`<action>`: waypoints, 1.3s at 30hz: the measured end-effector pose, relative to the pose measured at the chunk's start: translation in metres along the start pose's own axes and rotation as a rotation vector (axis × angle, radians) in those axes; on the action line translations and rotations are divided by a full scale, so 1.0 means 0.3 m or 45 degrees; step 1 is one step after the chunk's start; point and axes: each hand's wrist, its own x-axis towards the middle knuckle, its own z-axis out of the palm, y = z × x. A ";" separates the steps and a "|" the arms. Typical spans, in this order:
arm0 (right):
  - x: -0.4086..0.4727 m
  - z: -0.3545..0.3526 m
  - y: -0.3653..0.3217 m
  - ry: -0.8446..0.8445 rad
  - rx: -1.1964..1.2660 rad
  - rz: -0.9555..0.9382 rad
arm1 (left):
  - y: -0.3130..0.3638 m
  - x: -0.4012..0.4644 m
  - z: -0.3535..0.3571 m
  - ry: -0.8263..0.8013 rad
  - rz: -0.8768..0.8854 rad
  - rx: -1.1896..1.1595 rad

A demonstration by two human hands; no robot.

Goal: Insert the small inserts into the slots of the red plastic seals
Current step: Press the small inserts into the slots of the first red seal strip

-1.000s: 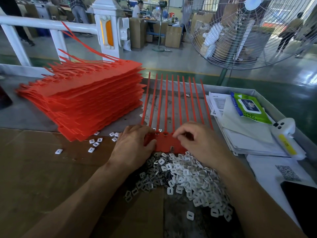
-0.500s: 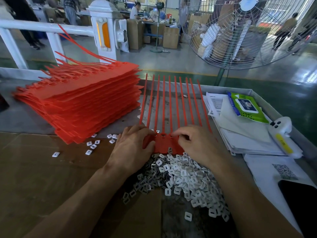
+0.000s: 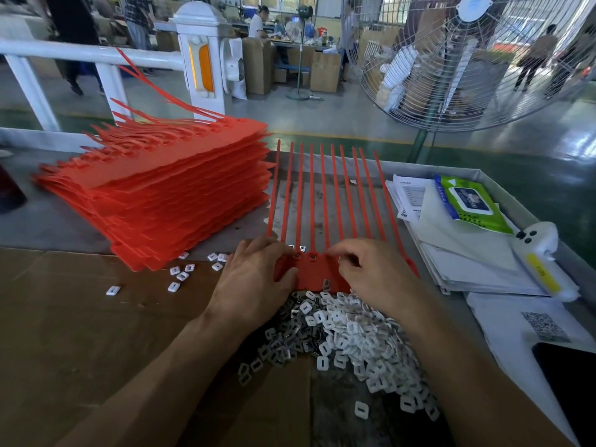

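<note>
- A big round wire-caged floor fan (image 3: 467,62) is standing beyond the table, its right side running out of the picture.
- A tall stack of flat red plastic seal sheets (image 3: 167,195) is sitting on the grey table (image 3: 48,221) to the left, its thin tails trailing off toward the white railing (image 3: 80,54).
- A brown cardboard sheet (image 3: 80,333) is covering the near table and being cut off at the bottom edge.
- A pile of white papers (image 3: 461,253) is lying to the right, with a green wet-wipes pack (image 3: 467,201) on top and a white handheld device with a yellow label (image 3: 538,253) beside it; its print is too small to read.
- A single red plastic seal strip with ten long tails (image 3: 319,195) is lying flat between the hands, its tab end partly hidden under them.
- The left hand (image 3: 254,282) is pressing on the strip's left end with loosely bent fingers.
- The right hand (image 3: 374,272) is curling its fingers at the slots; whether it is pinching an insert is hidden.
- A heap of small white square plastic inserts (image 3: 348,337) is lying just below the strip, touching its near edge, partly shadowed by the forearms.
- A few loose white inserts (image 3: 180,275) are lying beside the stack.
</note>
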 end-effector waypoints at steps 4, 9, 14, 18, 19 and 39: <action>-0.008 0.000 0.025 0.064 0.227 0.091 | -0.004 -0.001 0.001 -0.001 0.001 0.006; 0.000 0.006 0.046 0.155 0.366 0.116 | -0.006 -0.001 0.002 -0.010 -0.003 0.010; 0.009 0.010 0.064 0.194 0.373 0.159 | -0.006 -0.002 0.002 -0.007 -0.004 0.007; 0.007 0.006 0.060 0.215 0.460 0.198 | -0.007 -0.001 0.002 -0.009 -0.004 0.000; 0.008 0.006 0.058 0.214 0.467 0.202 | -0.007 -0.001 0.002 -0.009 -0.003 0.000; 0.025 0.010 0.047 0.160 0.078 0.266 | -0.004 -0.003 -0.003 -0.014 -0.015 -0.017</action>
